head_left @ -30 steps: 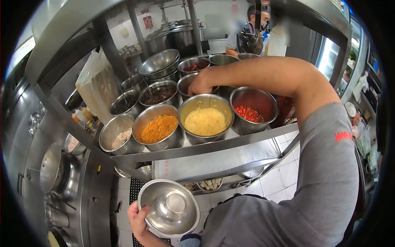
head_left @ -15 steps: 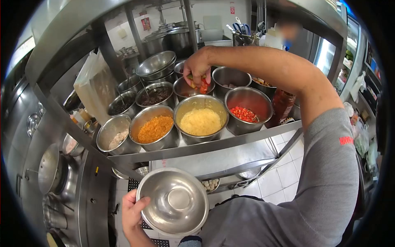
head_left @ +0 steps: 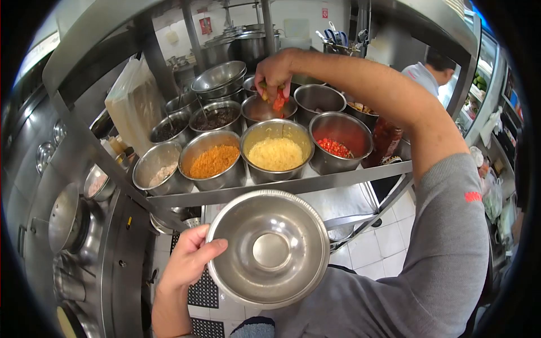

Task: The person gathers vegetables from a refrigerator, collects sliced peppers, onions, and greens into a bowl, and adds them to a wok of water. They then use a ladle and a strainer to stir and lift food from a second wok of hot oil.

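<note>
My left hand grips the rim of a steel mixing bowl, thumb on the inside. Nothing lies in the bowl, which is held in front of the shelf. Stretched out over the shelf, my right hand pinches a few red and yellow-green cut pepper pieces. They hang just above a steel pot in the second row. Nearest the front are pots of pale yellow minced food, orange-brown crumbs and chopped red chilies.
Pots with dark contents and ladles stand at the back left, beside stacked steel bowls. A plastic bag leans by the left post. A person is at the right rear. Woks line the left side.
My left hand has raised the bowl up and to the right, closer to the shelf. The pepper pieces in my right hand are slightly higher above the pot. A person's head has come into clearer view.
</note>
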The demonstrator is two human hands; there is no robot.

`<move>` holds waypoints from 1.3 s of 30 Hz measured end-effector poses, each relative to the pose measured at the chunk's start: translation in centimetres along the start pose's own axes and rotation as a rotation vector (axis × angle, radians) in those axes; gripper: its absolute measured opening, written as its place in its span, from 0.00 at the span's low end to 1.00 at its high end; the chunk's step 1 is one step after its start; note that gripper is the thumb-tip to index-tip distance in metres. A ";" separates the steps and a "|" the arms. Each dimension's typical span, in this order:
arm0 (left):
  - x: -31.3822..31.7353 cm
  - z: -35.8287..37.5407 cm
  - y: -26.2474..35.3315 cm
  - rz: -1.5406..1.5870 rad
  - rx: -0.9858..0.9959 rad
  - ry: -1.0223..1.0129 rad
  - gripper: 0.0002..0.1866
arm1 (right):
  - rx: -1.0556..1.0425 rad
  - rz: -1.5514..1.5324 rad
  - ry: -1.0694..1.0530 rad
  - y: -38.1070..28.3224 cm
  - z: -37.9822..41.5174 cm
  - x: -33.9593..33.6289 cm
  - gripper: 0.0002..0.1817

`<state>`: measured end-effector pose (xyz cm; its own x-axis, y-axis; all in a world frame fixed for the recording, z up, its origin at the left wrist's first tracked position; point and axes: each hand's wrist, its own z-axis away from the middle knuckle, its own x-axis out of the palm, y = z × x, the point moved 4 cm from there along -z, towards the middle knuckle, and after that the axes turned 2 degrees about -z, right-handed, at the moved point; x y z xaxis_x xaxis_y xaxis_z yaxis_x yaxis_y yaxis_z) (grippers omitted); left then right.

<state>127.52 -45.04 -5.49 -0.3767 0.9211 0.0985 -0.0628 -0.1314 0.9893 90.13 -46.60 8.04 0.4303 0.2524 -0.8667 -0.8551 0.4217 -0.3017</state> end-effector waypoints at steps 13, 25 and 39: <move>0.5 -0.7 1.4 0.027 -0.018 0.010 0.07 | -0.025 -0.073 0.044 0.2 1.3 -0.9 0.22; 1.8 -1.7 1.9 0.000 -0.072 -0.006 0.10 | -0.168 -0.135 0.122 -2.2 6.6 -2.9 0.21; 1.5 -1.5 1.4 -0.002 -0.011 -0.001 0.12 | -0.744 0.188 -0.166 -13.6 16.7 13.3 0.12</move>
<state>125.44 -44.43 -4.10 -0.3760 0.9215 0.0969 -0.0735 -0.1339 0.9883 112.33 -34.46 7.23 0.2465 0.4134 -0.8765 -0.8616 -0.3206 -0.3935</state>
